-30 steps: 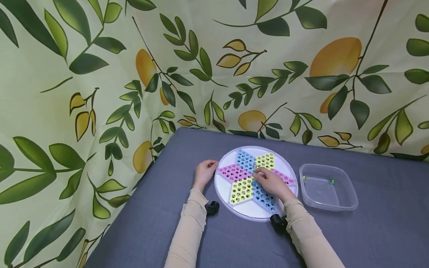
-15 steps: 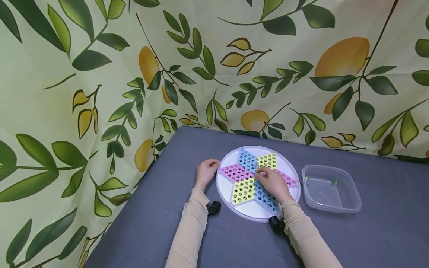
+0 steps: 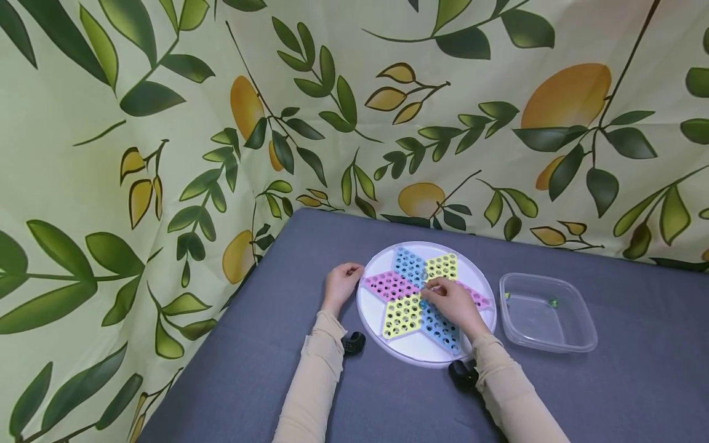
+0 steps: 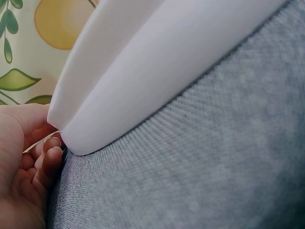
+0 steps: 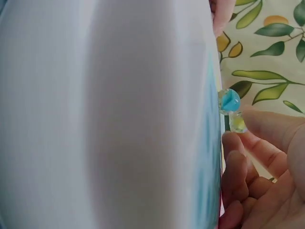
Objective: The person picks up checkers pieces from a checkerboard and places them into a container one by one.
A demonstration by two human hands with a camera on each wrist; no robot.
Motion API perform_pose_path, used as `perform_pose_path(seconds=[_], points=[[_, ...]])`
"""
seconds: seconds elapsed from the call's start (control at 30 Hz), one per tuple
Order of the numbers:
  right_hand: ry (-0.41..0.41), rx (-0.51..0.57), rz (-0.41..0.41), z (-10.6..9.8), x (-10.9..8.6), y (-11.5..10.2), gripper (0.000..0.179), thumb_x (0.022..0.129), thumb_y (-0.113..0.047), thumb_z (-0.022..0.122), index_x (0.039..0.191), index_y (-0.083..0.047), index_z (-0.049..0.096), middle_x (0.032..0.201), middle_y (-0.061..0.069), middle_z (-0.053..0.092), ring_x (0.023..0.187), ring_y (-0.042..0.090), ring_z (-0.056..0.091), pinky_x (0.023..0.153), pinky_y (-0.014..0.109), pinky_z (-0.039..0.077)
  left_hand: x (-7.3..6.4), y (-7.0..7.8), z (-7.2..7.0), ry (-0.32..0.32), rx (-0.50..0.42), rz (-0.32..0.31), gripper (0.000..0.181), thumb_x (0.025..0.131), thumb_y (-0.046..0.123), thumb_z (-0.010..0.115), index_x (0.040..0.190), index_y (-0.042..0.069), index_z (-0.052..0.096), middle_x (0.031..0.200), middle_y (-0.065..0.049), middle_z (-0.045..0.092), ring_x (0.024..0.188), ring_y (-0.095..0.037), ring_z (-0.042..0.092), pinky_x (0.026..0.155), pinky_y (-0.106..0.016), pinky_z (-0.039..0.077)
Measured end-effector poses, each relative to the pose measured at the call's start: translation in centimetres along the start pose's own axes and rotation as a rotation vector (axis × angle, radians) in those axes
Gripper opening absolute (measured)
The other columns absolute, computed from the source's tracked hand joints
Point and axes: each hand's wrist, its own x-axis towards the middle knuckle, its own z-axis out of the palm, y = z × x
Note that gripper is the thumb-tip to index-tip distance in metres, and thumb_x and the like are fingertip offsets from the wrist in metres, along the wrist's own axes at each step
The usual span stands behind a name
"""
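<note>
A round white Chinese checkers board [image 3: 372, 319] with a blue, yellow and pink holed star lies on the table. My left hand [image 3: 340, 287] holds its left edge; in the left wrist view the thumb side lies behind the white rim [image 4: 119, 90] and curled fingers sit below it. Over the star's middle, my right hand [image 3: 450, 303] pinches a clear yellow-green marble [image 5: 238, 122] between thumb and finger. Right beside that one, a blue marble [image 5: 230, 100] shows in the right wrist view. The right hand covers part of the pink and blue points.
A clear plastic container [image 3: 548, 346] stands right of the board, with a few small green marbles [image 3: 554, 303] inside. Dark wrist devices [image 3: 353, 343] sit under both sleeves. A leaf-and-fruit patterned cloth [image 3: 332, 154] hangs behind the grey-blue table [image 3: 266, 344].
The head view has shifted slightly, so everything sits a little further right. My right hand stays over the star's middle with only a small movement; the left hand keeps its place on the rim.
</note>
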Motion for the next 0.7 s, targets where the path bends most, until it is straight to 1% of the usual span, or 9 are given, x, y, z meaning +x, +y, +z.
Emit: perform_pose_path(seconds=[0.1, 0.2, 0.37, 0.5, 0.6, 0.7], points=[[0.020, 0.050, 0.000, -0.2, -0.2, 0.1, 0.029, 0.089, -0.030, 0.060, 0.109, -0.009, 0.063, 0.087, 0.005, 0.057, 0.078, 0.016, 0.048, 0.066, 0.026, 0.037, -0.1, -0.1, 0.0, 0.002, -0.004, -0.003, 0.020, 0.089, 0.023, 0.061, 0.097, 0.007, 0.072, 0.088, -0.010, 0.068, 0.076, -0.016, 0.056, 0.071, -0.027, 0.048], [0.064, 0.105, 0.017, -0.6, -0.3, 0.2, 0.030, 0.089, -0.028, 0.060, 0.110, -0.007, 0.063, 0.092, 0.006, 0.060, 0.080, 0.014, 0.051, 0.068, 0.025, 0.040, 0.0, -0.2, 0.0, 0.004, -0.002, 0.003, 0.021, 0.089, 0.023, 0.061, 0.097, 0.007, 0.072, 0.088, -0.010, 0.068, 0.076, -0.016, 0.056, 0.070, -0.027, 0.048], [0.090, 0.167, 0.059, -1.1, -0.7, 0.1, 0.034, 0.090, -0.030, 0.058, 0.117, -0.008, 0.060, 0.102, 0.009, 0.062, 0.086, 0.013, 0.053, 0.071, 0.023, 0.044, 0.0, -0.1, -0.1, 0.006, 0.000, 0.011, 0.020, 0.090, 0.022, 0.061, 0.097, 0.007, 0.072, 0.087, -0.010, 0.068, 0.076, -0.015, 0.056, 0.070, -0.027, 0.048], [0.105, 0.167, 0.025, -1.6, -1.3, -0.1, 0.037, 0.091, -0.034, 0.058, 0.119, -0.010, 0.059, 0.106, 0.010, 0.061, 0.090, 0.014, 0.053, 0.074, 0.023, 0.044, 0.0, -0.1, -0.1, 0.006, -0.001, 0.011, 0.020, 0.090, 0.021, 0.061, 0.097, 0.006, 0.072, 0.087, -0.010, 0.068, 0.076, -0.015, 0.057, 0.069, -0.027, 0.048], [0.115, 0.164, -0.014, -2.0, -1.8, -0.3, 0.038, 0.090, -0.036, 0.058, 0.119, -0.010, 0.059, 0.107, 0.010, 0.061, 0.088, 0.013, 0.052, 0.073, 0.022, 0.044, 0.0, 0.0, -0.1, 0.004, -0.002, 0.011, 0.020, 0.090, 0.021, 0.061, 0.097, 0.006, 0.072, 0.087, -0.011, 0.068, 0.075, -0.015, 0.057, 0.069, -0.027, 0.048], [0.133, 0.151, -0.045, -2.5, -2.3, -0.3, 0.039, 0.090, -0.038, 0.059, 0.118, -0.011, 0.060, 0.106, 0.009, 0.061, 0.084, 0.009, 0.052, 0.069, 0.020, 0.044, 0.0, 0.0, -0.1, 0.004, -0.005, 0.005, 0.020, 0.090, 0.021, 0.061, 0.098, 0.006, 0.072, 0.087, -0.011, 0.068, 0.076, -0.016, 0.057, 0.070, -0.027, 0.048]])
